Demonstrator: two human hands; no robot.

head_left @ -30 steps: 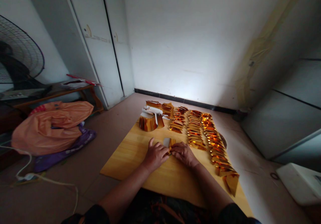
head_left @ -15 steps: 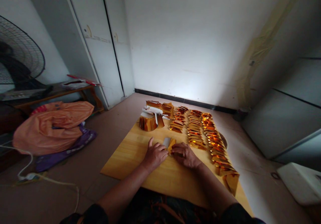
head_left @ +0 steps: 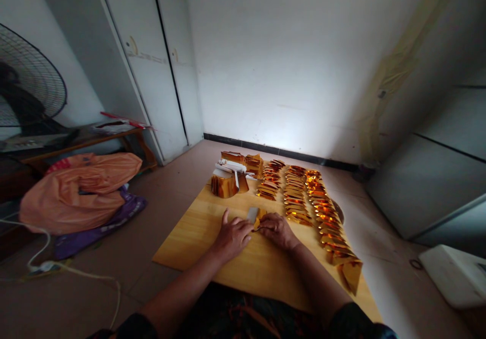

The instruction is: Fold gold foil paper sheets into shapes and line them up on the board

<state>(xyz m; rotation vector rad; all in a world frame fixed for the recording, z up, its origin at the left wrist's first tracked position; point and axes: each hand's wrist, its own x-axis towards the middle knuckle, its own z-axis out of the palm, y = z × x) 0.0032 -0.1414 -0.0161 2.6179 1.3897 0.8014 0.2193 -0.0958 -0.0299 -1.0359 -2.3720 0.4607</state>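
A small sheet of gold foil paper [head_left: 261,213], with a pale grey part at its left, lies on the wooden board [head_left: 190,237] between my hands. My left hand [head_left: 232,235] has its fingertips closed on the sheet's near left edge, thumb side toward me. From the right, my right hand [head_left: 279,230] pinches the same sheet, and its curled fingers hide part of it. Just beyond my right hand, folded gold foil pieces [head_left: 298,197] stand in several overlapping rows. A stack of gold sheets [head_left: 224,187] sits at the board's far left.
White paper strips [head_left: 231,165] lie among the stacks at the back. Left of the board, an orange bag [head_left: 79,192] and a purple bag [head_left: 102,227] rest on the floor near a white cord [head_left: 83,273]. A fan [head_left: 30,75] stands at far left, a white box [head_left: 455,275] at right.
My right hand has shifted slightly left and my left hand has turned a little, both at the sheet. The sheet's near edge looks more folded in. The rows and stacks stay put.
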